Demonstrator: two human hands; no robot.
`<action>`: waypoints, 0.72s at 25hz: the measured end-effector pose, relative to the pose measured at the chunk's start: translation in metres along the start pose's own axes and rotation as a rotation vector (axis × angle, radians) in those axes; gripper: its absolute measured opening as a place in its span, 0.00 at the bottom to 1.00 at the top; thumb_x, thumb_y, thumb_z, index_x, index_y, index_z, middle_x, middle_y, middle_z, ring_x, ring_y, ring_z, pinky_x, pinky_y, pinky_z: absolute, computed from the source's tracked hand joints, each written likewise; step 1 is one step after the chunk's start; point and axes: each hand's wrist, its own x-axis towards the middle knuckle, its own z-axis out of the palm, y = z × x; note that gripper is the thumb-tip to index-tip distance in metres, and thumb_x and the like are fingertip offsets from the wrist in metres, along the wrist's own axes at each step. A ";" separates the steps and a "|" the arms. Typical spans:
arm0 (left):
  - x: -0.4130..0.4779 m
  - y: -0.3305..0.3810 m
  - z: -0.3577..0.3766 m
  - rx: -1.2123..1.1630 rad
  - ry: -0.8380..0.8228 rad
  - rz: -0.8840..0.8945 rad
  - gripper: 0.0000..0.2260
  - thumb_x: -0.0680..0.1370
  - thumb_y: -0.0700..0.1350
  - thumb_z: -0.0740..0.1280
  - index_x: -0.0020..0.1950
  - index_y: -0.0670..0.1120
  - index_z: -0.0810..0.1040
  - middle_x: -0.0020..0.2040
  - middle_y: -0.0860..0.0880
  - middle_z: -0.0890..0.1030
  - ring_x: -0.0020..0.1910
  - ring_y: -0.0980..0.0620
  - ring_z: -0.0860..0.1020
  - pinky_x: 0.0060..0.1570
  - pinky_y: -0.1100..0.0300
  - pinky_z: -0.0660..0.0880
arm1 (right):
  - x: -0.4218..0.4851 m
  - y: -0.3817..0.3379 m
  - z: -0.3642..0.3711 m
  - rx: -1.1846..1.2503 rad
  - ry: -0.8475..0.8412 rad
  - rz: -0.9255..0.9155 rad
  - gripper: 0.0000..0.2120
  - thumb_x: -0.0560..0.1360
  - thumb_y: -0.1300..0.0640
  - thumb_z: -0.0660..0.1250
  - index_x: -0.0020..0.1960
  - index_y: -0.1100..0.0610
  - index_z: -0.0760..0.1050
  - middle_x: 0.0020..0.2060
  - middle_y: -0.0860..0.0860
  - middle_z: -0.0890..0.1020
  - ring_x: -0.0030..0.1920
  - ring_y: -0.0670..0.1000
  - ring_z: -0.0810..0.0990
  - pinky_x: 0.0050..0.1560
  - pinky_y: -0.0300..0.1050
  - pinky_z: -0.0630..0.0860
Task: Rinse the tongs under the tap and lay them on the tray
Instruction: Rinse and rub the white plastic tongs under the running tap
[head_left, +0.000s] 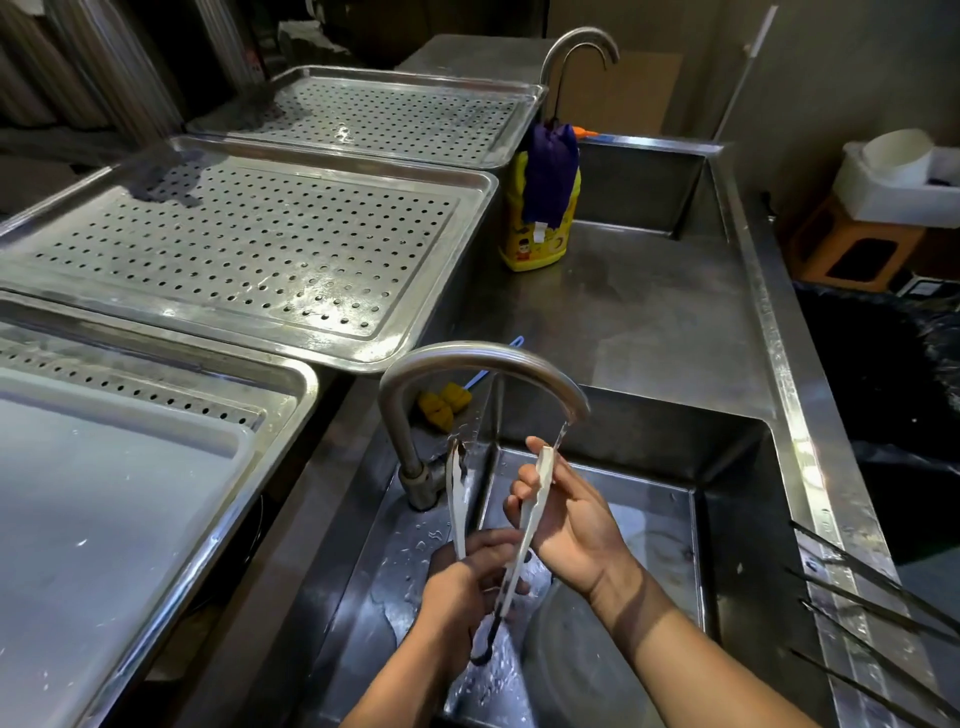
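Note:
White tongs (457, 514) with a dark hinge end stand spread open, tips up, over the steel sink (727, 493). My left hand (467, 577) grips them low, near the hinge. My right hand (566, 514) curls its fingers round the right arm of the tongs, near its tip. Water runs from the curved tap (467, 358) onto that tip. A perforated steel tray (249, 249) lies to the upper left, and another tray (130, 493) holding a white board sits at the near left.
A yellow detergent bottle (540, 244) with a purple cloth stands on the counter behind the sink. Yellow sponges (441, 405) lie by the tap base. A third perforated tray (405, 114) and a second tap (576, 52) are farther back. Thin dark rods (872, 597) jut in at the right.

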 end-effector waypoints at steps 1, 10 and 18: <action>0.002 0.000 0.001 0.001 0.014 0.023 0.06 0.67 0.36 0.73 0.43 0.43 0.86 0.39 0.38 0.82 0.30 0.42 0.80 0.26 0.59 0.74 | -0.002 -0.004 -0.001 -0.012 -0.028 -0.009 0.13 0.79 0.58 0.61 0.61 0.58 0.77 0.37 0.55 0.78 0.36 0.53 0.77 0.45 0.48 0.78; 0.022 -0.009 0.028 -0.031 -0.020 0.005 0.09 0.62 0.36 0.78 0.36 0.41 0.79 0.37 0.38 0.83 0.35 0.42 0.83 0.35 0.56 0.78 | 0.000 -0.027 0.017 -0.356 -0.059 -0.068 0.14 0.77 0.53 0.64 0.53 0.63 0.80 0.36 0.55 0.78 0.34 0.51 0.76 0.37 0.45 0.76; 0.028 -0.018 0.030 -0.079 0.128 -0.094 0.15 0.74 0.54 0.70 0.46 0.41 0.82 0.34 0.42 0.80 0.32 0.45 0.80 0.33 0.56 0.74 | 0.003 -0.019 0.039 -0.585 0.077 -0.118 0.17 0.82 0.48 0.61 0.44 0.61 0.74 0.29 0.54 0.75 0.26 0.50 0.72 0.26 0.41 0.72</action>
